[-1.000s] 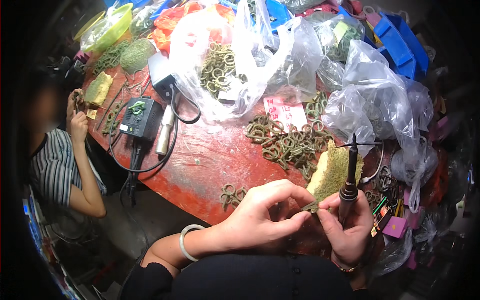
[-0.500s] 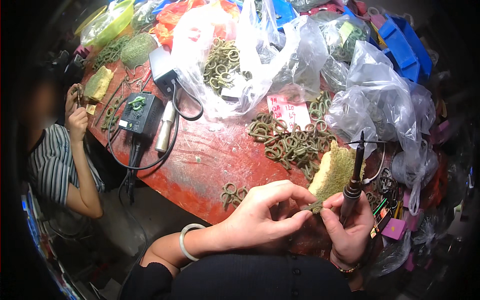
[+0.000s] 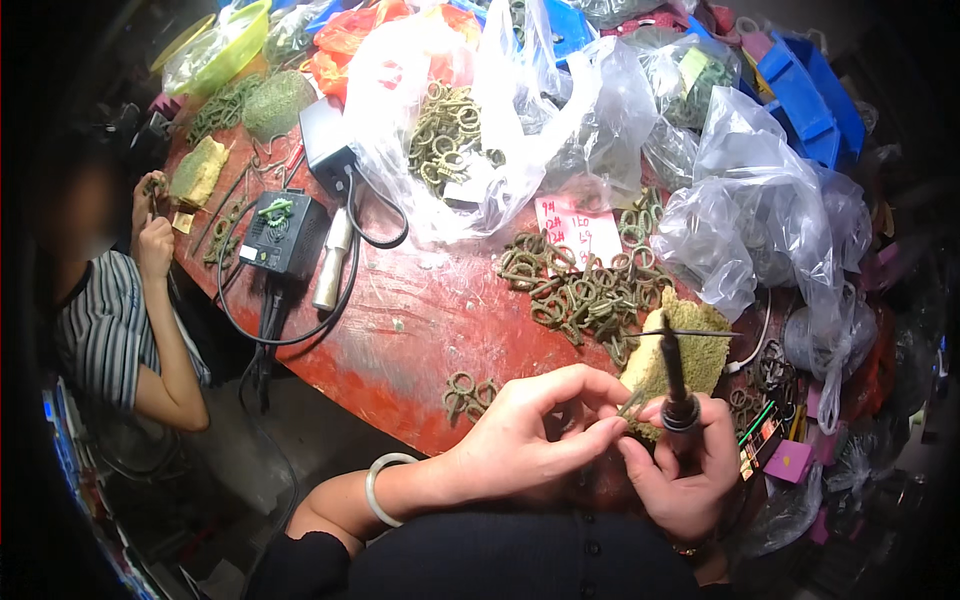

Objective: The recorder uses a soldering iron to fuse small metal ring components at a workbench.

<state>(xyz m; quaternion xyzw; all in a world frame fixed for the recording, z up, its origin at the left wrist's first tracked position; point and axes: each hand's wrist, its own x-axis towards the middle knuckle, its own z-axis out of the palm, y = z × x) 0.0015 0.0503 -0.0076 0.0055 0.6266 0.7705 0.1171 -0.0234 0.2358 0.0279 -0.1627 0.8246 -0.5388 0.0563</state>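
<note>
Green piece [image 3: 631,405] is pinched in the left hand's [image 3: 540,425] fingers, seemingly for control; the right hand's [image 3: 692,465] fingers clamp a dark tool [image 3: 675,378], probably steadying it.

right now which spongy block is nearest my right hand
The yellow-green block just beyond your right hand; the yellow one and rounded one lie far left.

Ring pile [image 3: 585,295] on table [image 3: 365,375], bag [image 3: 375,150] behind, sponge [image 3: 708,362] right (beside it)
</note>
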